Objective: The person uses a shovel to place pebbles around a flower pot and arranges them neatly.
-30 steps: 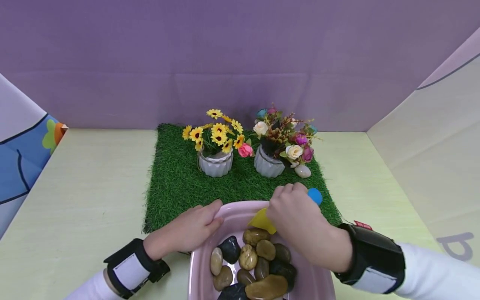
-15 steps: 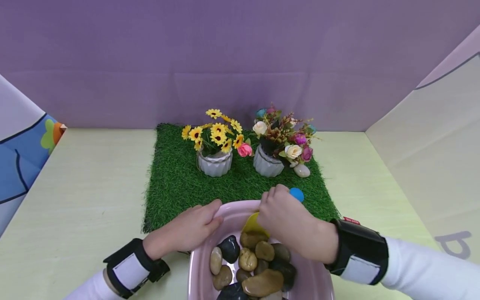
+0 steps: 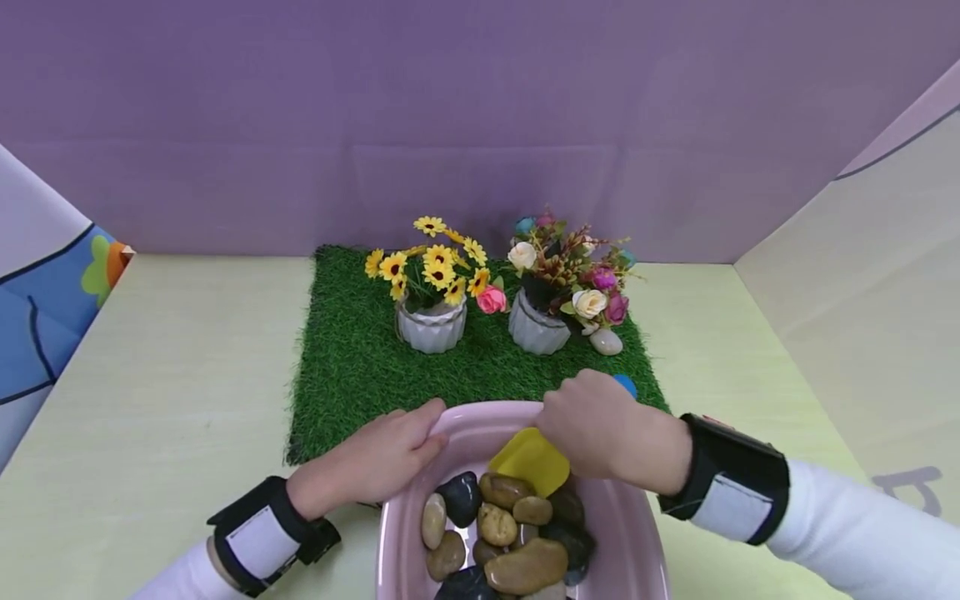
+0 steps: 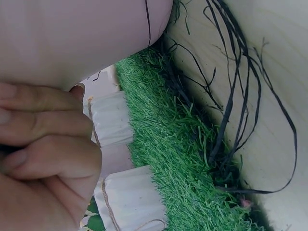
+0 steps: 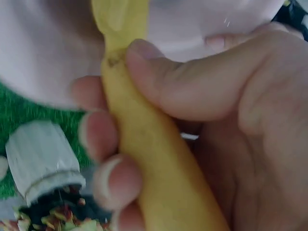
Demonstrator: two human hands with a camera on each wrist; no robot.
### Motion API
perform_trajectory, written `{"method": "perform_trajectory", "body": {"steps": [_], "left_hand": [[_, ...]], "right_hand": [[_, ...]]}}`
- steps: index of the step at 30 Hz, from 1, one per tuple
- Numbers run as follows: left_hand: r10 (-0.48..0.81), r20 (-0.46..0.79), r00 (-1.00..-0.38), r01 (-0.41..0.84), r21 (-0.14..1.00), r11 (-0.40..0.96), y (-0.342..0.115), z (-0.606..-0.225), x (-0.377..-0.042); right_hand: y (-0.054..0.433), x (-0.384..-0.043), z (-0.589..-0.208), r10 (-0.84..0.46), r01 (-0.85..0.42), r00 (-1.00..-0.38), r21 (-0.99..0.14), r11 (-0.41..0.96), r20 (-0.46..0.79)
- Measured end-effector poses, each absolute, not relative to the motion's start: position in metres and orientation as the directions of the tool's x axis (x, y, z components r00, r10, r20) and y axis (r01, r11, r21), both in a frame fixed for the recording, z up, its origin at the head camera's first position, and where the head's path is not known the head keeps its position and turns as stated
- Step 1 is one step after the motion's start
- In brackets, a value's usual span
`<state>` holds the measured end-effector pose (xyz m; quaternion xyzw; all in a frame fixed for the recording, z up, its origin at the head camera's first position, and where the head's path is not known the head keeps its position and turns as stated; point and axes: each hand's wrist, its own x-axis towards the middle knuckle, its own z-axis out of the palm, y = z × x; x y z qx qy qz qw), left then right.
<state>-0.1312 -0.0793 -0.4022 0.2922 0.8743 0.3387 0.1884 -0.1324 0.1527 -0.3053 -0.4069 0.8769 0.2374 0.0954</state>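
A pink plastic basin (image 3: 630, 533) holds several smooth brown, black and pale stones (image 3: 525, 567). At its far left corner my left hand (image 3: 375, 454) grips the rim, thumb on the inner side and fingers outside; those curled fingers (image 4: 48, 125) show under the basin in the left wrist view. My right hand (image 3: 603, 425) holds a yellow toy shovel (image 3: 534, 462) by its handle, over the far right of the rim. Its blade lies tilted against the far stones, and a blue end (image 3: 624, 385) shows behind the hand. The right wrist view shows fingers and thumb wrapped round the handle (image 5: 149, 149).
Behind the basin lies a green artificial grass mat (image 3: 337, 358). On it stand a white pot of yellow flowers (image 3: 432, 329) and a pot of mixed flowers (image 3: 538, 323), with a white stone (image 3: 606, 342) beside. Loose dark strands (image 4: 236, 86) stick out from the mat's edge.
The right hand moved left with the shovel, then back to the right. More of the blade's face now shows over the stones, and some stones shifted slightly. The left hand stayed put.
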Motion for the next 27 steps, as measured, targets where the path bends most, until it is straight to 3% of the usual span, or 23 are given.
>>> {"method": "perform_trajectory", "body": {"steps": [6,15,27], "left_hand": [[0.637,-0.129,-0.76,0.384,0.701,0.601,-0.08,-0.402,-0.131],[0.641,-0.125,-0.757,0.387,0.704,0.595,-0.08,-0.403,-0.131],[0.642,-0.117,-0.757,0.399,0.696,0.597,-0.081,-0.402,-0.132]], "right_hand": [[0.155,-0.122,-0.304,-0.564,-0.712,-0.696,0.318,0.627,-0.446],[0.167,-0.11,-0.305,-0.455,-0.657,-0.716,0.289,0.696,-0.53],[0.166,-0.117,-0.295,-0.357,-0.631,-0.67,0.246,0.736,-0.651]]}}
